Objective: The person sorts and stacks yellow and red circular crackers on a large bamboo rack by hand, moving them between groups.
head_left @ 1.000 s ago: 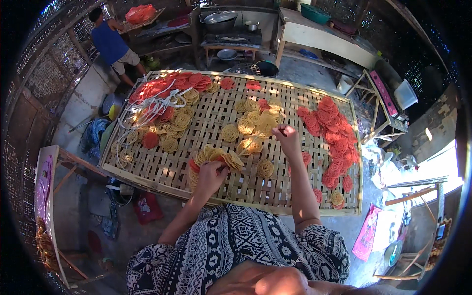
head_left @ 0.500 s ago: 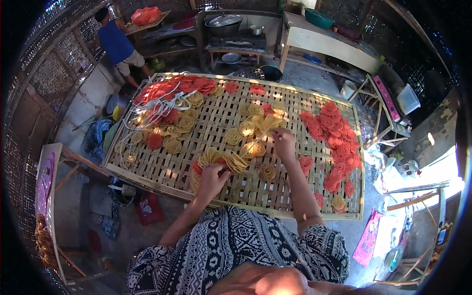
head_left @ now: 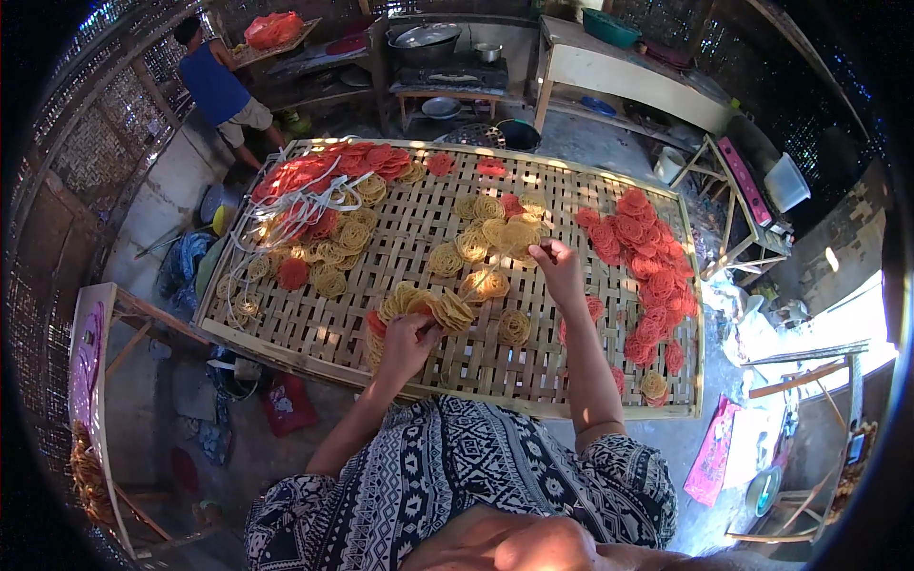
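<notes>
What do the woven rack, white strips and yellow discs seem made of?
Large tan woven rack: probably bamboo, matte; flat slats interlace. Tangled white strips: perhaps smooth plastic; they loop loosely. Round yellow lacy discs: perhaps starchy food, mostly matte; coiled strands show.

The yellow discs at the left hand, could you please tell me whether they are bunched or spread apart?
Bunched: the yellow discs overlap in a curved row at the left hand.

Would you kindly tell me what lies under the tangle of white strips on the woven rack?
Beneath the white strips, red lacy discs and yellow lacy discs show through the gaps, overlapping on the woven rack. What lies below the top discs is covered.
</notes>
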Motion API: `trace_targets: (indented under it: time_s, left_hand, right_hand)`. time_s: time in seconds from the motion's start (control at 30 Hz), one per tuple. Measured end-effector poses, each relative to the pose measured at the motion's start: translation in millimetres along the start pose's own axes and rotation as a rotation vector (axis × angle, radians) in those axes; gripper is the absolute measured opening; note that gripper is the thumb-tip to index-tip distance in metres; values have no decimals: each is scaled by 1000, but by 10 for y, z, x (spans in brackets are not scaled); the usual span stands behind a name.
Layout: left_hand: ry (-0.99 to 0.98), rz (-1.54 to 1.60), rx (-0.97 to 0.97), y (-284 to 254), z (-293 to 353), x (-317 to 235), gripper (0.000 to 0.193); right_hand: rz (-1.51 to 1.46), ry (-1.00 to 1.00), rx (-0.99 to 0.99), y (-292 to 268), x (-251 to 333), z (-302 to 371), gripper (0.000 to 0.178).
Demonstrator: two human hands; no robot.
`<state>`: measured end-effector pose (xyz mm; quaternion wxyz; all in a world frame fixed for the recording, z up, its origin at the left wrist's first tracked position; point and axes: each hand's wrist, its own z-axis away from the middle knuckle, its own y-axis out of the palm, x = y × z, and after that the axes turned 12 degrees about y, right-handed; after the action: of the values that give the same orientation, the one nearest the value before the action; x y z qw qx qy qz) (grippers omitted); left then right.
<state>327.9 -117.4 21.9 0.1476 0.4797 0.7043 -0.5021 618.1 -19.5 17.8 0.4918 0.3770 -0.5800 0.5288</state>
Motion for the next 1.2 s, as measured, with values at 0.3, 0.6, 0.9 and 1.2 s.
trace_targets:
  time_s: [0.3, 0.6, 0.9, 1.2]
  left_hand:
    - [-222, 112, 54, -20, -7, 82, 18]
    - [-207, 86, -3, -100, 14, 62, 19]
    - [-128, 30, 35, -41, 60, 188, 19]
    - [-87, 43, -13, 55, 61, 218, 13]
  right_hand:
    - [156, -493, 242, 546, 139, 419, 23]
    - [851, -649, -168, 731, -152, -280, 24]
    - [189, -178, -113, 483, 2, -267, 22]
    - [97, -103, -265, 172, 254, 86, 21]
